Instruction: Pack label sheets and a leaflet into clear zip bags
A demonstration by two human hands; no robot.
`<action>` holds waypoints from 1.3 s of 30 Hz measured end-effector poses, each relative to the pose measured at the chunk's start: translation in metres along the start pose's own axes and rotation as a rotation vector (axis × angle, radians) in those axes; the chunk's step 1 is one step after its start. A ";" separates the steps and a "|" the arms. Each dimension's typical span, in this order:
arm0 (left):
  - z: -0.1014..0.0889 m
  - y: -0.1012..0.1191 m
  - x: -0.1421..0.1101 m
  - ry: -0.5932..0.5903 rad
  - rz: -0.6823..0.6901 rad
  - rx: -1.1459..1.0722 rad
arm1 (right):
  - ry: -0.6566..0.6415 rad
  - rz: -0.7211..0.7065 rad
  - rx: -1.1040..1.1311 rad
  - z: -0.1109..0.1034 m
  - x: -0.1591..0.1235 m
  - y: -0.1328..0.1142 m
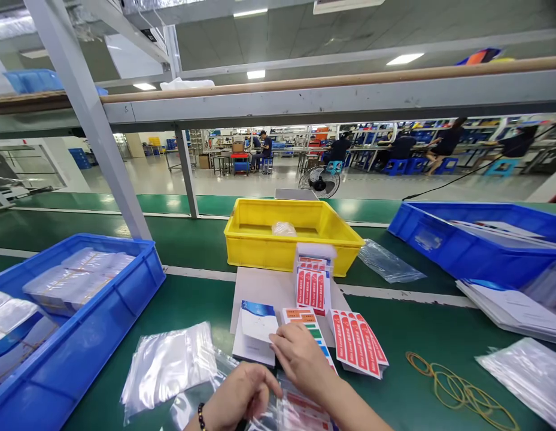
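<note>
My right hand (300, 359) pinches the right edge of the top blue-and-white booklet (258, 321), which is lifted at an angle from a small stack. My left hand (247, 392) is curled at the front, its fingers on a clear plastic bag (278, 413). Sheets with red labels show through plastic beneath my wrists. Beside my right hand are a sheet of orange, green and blue labels (307, 320) and a fanned stack of red label sheets (359, 344). Another pile of red label sheets (312, 289) lies behind. To the left is a stack of clear bags (170, 362).
A yellow bin (293, 257) stands at the back middle, behind a grey board (246, 287). Blue bins flank the bench at left (102, 335) and right (466, 245). Rubber bands (457, 386), more clear bags (529, 374) and papers (511, 308) lie at right. People sit far behind.
</note>
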State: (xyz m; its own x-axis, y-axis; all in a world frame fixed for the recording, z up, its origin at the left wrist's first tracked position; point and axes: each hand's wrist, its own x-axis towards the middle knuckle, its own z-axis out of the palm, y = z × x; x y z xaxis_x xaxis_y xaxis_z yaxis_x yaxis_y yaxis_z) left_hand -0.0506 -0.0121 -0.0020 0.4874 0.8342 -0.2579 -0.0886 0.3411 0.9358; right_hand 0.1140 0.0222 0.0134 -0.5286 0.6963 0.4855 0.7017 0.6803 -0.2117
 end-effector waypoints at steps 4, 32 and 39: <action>0.002 -0.007 0.009 0.104 -0.169 -0.476 | -0.038 -0.137 0.140 -0.037 -0.011 -0.004; 0.004 -0.010 0.006 -0.108 -0.157 -0.449 | -0.335 0.469 0.053 -0.025 0.011 0.100; 0.003 -0.018 0.008 -0.027 -0.214 -0.442 | -0.106 0.576 0.372 -0.049 0.009 0.114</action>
State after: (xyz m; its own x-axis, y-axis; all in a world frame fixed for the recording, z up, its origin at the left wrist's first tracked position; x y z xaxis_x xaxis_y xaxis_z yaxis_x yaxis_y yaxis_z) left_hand -0.0424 -0.0133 -0.0202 0.5564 0.7161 -0.4215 -0.3413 0.6594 0.6698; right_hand 0.2124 0.0946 0.0358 -0.1785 0.9757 0.1272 0.6841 0.2160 -0.6967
